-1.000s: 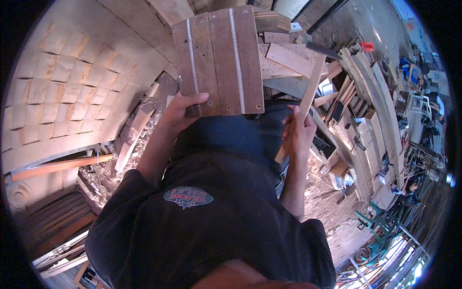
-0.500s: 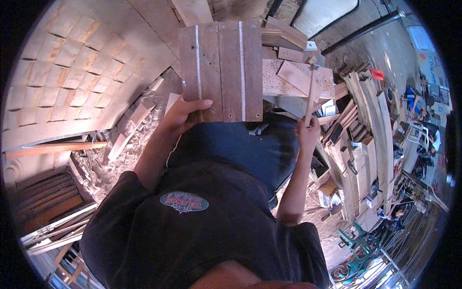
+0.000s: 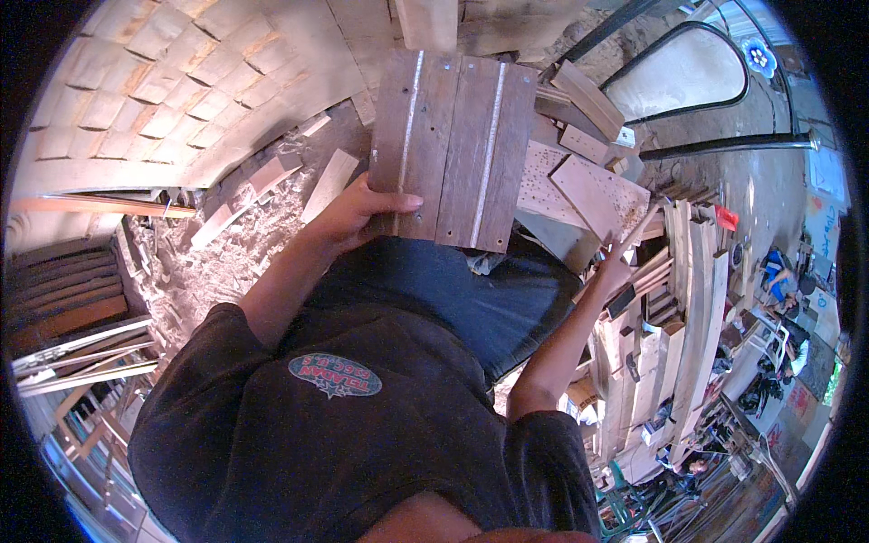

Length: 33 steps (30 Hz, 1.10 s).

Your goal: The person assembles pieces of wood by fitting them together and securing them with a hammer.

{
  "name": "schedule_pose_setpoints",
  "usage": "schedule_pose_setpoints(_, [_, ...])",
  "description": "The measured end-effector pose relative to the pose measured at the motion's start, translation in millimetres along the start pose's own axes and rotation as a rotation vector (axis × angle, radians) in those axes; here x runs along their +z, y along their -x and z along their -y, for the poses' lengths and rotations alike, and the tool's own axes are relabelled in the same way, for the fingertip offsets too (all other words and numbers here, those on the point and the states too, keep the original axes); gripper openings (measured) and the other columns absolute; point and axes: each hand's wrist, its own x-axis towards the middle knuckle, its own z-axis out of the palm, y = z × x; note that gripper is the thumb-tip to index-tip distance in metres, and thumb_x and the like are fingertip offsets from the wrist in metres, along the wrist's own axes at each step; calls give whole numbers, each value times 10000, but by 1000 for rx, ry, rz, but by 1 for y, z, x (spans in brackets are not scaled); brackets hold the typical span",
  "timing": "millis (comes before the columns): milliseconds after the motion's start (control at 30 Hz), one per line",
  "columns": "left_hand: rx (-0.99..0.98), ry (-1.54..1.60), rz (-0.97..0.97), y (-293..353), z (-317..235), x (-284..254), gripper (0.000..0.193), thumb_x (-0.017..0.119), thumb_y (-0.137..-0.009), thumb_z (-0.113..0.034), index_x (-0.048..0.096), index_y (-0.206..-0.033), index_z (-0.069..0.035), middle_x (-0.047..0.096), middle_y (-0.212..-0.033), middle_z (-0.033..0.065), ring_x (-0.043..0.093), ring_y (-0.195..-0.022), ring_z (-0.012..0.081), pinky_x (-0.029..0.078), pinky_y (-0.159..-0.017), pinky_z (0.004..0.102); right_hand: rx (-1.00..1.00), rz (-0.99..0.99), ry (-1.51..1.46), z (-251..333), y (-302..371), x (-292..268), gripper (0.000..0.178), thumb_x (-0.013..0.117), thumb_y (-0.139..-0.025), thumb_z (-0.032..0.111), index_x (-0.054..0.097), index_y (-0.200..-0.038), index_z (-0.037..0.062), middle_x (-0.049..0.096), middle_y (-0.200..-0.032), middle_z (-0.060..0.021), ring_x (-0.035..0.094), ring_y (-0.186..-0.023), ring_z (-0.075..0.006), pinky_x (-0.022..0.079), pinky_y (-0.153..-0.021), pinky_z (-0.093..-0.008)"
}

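My left hand (image 3: 358,215) grips the lower left edge of a dark brown wooden panel (image 3: 427,149), its thumb across the top face. Two pale silvery strips run along the panel, and a seam lies between them. The panel is held up in front of my lap, tilted slightly. On the right, my right hand (image 3: 614,270) is closed round a slim wooden-handled tool (image 3: 641,228), which points forward and to the right. Its far end is hard to make out. A pale perforated board (image 3: 554,201) lies beyond, with a smaller plank (image 3: 584,195) on it.
Long timber planks (image 3: 701,299) are stacked at the right. Wood offcuts (image 3: 330,185) lie among shavings on the left ground. A large panel of overlapping wooden tiles (image 3: 172,86) leans at the far left. A black-framed piece (image 3: 683,72) stands at the far right.
The panel and my left hand appear farther right as the view shifts. My right hand has come lower, and its tool now tilts rightward instead of pointing nearly straight ahead.
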Motion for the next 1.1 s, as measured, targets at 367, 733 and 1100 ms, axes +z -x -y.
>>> schedule_pose_setpoints(367, [94, 24, 84, -9, 7, 15, 581, 723, -777, -59, 457, -1282, 46, 604, -1171, 154, 617, -1060, 259, 505, -937, 397, 37, 330, -356, -15, 10, -21, 323, 804, -743, 266, 620, -829, 15, 458, -506, 17, 390, -377, -92, 289, -367, -247])
schedule_pose_setpoints(733, [83, -15, 16, 29, 1, 18, 537, 710, -796, -77, 483, -1270, 30, 614, -1154, 139, 628, -1034, 252, 508, -919, 395, 156, 511, -856, 18, 95, -37, 183, 642, -876, 130, 537, -971, 14, 661, -913, -142, 350, -468, -43, 298, -420, -183])
schedule_pose_setpoints(1100, [99, -17, 120, 41, 13, 9, 552, 704, -800, -74, 471, -1289, 34, 616, -1156, 148, 616, -1061, 264, 490, -943, 425, 192, 575, -927, 21, 124, -8, 265, 661, -830, 94, 518, -1049, 48, 526, -748, -21, 428, -501, -85, 376, -429, -222])
